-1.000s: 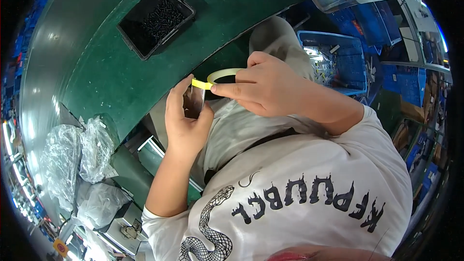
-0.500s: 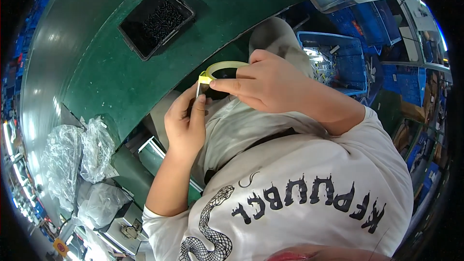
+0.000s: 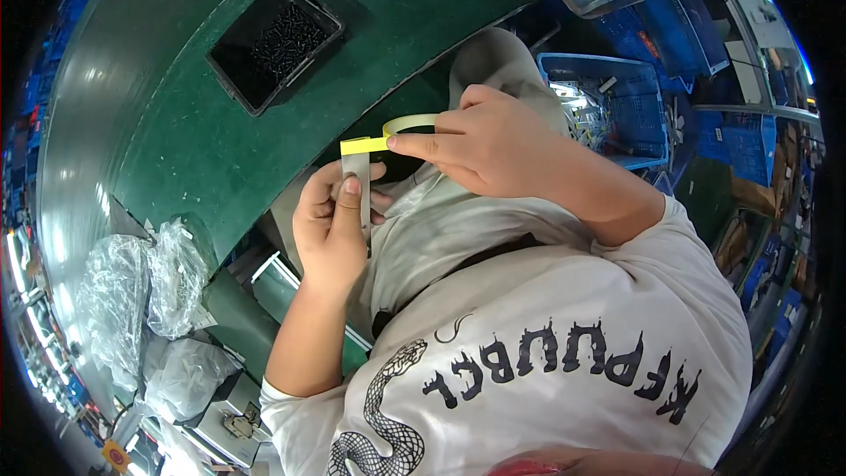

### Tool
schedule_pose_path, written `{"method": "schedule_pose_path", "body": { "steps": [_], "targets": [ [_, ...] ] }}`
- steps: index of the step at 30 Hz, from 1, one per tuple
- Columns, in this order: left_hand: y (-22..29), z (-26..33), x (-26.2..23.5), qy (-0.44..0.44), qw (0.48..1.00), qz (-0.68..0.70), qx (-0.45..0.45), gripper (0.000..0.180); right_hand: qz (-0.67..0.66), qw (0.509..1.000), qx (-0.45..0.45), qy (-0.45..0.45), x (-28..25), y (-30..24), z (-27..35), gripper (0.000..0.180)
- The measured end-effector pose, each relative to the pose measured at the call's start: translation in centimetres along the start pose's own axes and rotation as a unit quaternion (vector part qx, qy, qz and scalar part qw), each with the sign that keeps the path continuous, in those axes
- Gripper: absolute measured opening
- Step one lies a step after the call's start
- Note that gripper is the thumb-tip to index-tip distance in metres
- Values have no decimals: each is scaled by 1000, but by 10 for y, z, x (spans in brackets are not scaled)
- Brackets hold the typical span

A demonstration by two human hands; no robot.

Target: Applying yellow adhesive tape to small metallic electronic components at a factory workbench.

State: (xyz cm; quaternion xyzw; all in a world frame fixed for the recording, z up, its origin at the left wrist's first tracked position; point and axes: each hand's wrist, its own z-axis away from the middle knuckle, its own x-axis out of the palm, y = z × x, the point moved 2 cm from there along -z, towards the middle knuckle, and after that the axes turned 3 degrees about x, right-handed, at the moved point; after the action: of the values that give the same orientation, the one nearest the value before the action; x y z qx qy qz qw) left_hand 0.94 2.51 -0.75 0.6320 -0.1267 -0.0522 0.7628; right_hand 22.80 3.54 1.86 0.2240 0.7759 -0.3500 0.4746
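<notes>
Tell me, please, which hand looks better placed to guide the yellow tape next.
Probably the right hand: it holds the yellow tape roll, with its index fingertip at the yellow strip. The left hand is occupied gripping the flat grey piece.

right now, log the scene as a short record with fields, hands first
left hand: gripping a flat grey rectangular piece
right hand: holding a ring-shaped roll of yellow tape
tape: bright yellow strip runs from the roll across the piece's upper end
surface: green bench bearing a black plastic bin of small black parts
picture's right: blue plastic crate
picture's lower left: crumpled clear plastic bags
</notes>
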Motion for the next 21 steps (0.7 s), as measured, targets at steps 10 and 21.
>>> {"method": "schedule_pose_path", "body": {
  "steps": [10, 21],
  "targets": [
    [-5, 1, -2, -15, 996, 78, -31, 16, 42, 999, -11, -22, 5, 0, 0, 45],
    [9, -13, 9, 44, 982, 136, -124, 9, -29, 996, -71, -52, -5, 12, -14, 39]
  ]
}}
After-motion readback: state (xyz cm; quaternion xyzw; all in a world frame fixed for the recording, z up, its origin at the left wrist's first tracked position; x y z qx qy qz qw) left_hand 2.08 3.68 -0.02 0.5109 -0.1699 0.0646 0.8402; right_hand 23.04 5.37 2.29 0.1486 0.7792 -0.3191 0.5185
